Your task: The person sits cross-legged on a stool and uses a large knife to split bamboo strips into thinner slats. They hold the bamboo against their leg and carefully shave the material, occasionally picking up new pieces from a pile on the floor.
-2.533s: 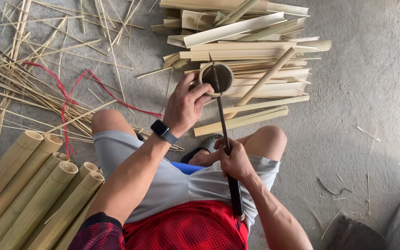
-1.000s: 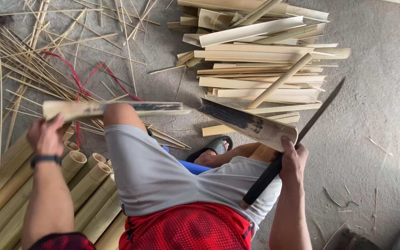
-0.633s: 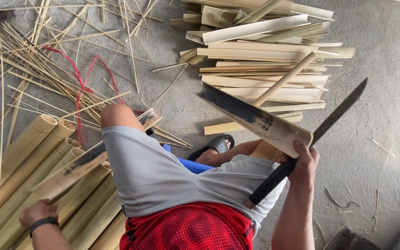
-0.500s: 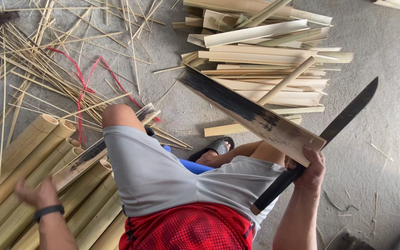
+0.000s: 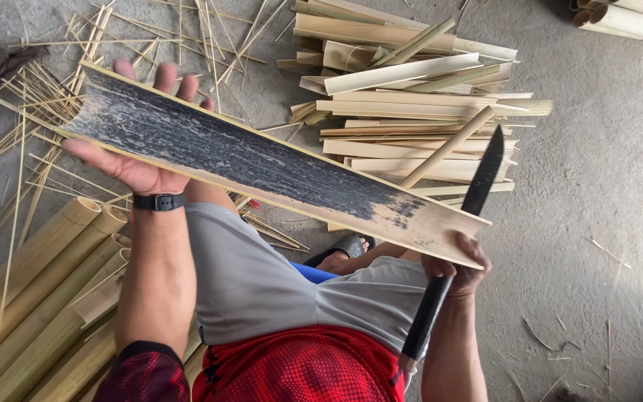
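A long half-round bamboo slat (image 5: 262,160), its hollow side dark and mottled, lies across my lap area held level in the air. My left hand (image 5: 132,167), with a black wristband, cups its far left end from below, fingers curling over the top edge. My right hand (image 5: 459,268) holds the slat's pale right end and also grips the black handle of a long dark machete (image 5: 459,231), whose blade points up and away past the slat.
A heap of split bamboo slats (image 5: 411,97) lies ahead on the concrete floor. Thin bamboo strips (image 5: 46,97) with a red cord are scattered at the left. Whole bamboo tubes (image 5: 31,290) lie beside my left leg. A sandal (image 5: 347,246) shows by my knee.
My left hand has let go of the other split piece, dropped at the left, and come up under the far end of the slat held in my right hand, which now lies flatter.
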